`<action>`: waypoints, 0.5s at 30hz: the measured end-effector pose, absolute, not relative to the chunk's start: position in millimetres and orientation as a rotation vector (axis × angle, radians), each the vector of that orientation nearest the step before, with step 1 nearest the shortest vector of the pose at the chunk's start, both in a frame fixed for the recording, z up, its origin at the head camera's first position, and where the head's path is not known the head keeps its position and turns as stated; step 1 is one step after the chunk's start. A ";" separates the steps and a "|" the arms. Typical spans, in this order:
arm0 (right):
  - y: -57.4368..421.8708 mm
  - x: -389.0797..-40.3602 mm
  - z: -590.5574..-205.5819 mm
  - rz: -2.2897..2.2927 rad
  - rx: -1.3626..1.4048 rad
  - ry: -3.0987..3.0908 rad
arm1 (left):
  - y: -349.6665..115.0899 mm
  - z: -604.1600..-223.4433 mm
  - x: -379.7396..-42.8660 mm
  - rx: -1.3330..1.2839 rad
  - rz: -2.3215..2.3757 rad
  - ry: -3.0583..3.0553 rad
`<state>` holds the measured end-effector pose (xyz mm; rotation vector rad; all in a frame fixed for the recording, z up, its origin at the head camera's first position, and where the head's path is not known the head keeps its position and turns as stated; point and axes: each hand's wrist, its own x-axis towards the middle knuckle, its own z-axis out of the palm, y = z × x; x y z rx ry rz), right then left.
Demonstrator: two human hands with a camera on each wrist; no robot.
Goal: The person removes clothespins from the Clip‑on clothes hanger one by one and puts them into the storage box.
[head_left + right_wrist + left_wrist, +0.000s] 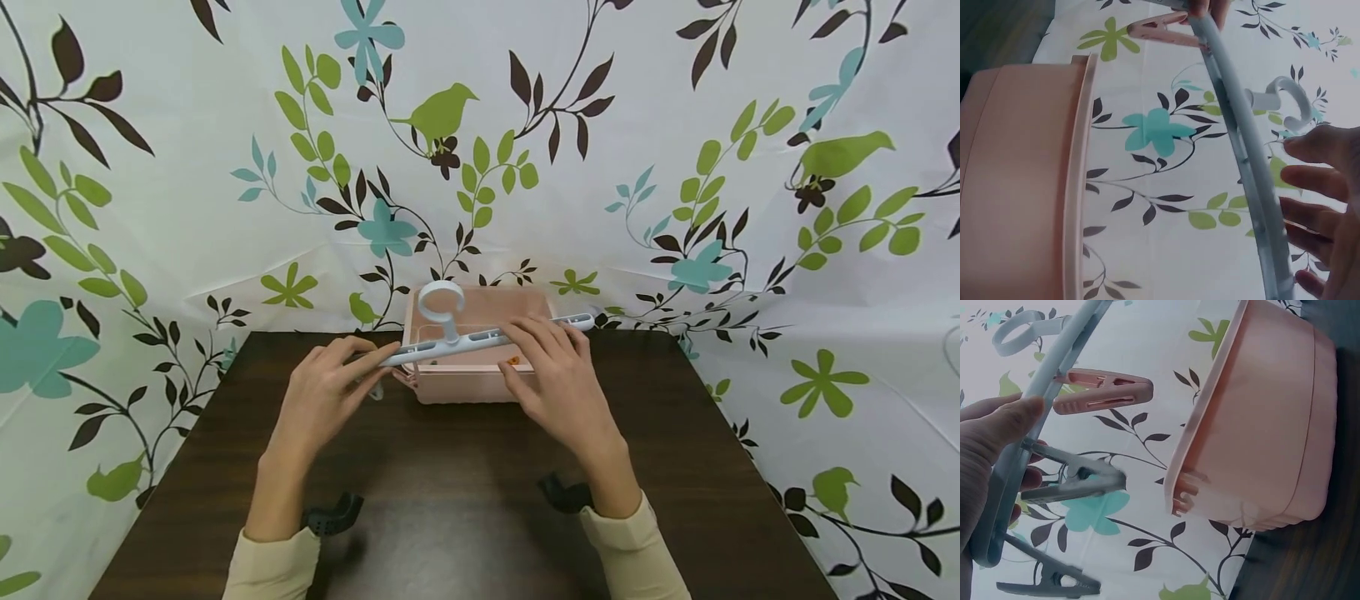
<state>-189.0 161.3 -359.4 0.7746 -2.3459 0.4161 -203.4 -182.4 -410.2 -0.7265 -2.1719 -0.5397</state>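
Observation:
A pale grey-blue plastic clip hanger [476, 340] is held above the table, its bar slanting up to the right and its round hook [441, 287] upright. My left hand [318, 396] grips the bar near its left end, thumb on one side and fingers behind. From the bar hang a pink clip [1102, 400] and grey clips [1079, 485], seen beside the left hand. My right hand [558, 375] lies along the right half, its fingers loosely extended with tips right at the bar. In the right wrist view another pink clip [1163, 32] shows near the bar's far end.
A pink plastic bin [468, 390] stands behind the hanger at the back of the dark wooden table [435, 533]. A small orange thing [513, 361] shows inside it. Floral sheeting [525, 225] hangs behind the table and along its sides. Black wrist devices [335, 515] sit near both sleeves.

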 end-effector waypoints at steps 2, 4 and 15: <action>165.8 -191.7 -360.5 0.382 0.754 -2.388 | -179.3 -407.7 -203.6 -0.729 -0.528 -2.177; 171.0 -193.9 -360.2 0.356 0.731 -2.426 | -175.3 -405.5 -204.7 -0.738 -0.519 -2.181; 182.1 -203.8 -363.4 0.389 0.684 -2.562 | -168.2 -387.0 -201.0 -0.805 -0.399 -2.199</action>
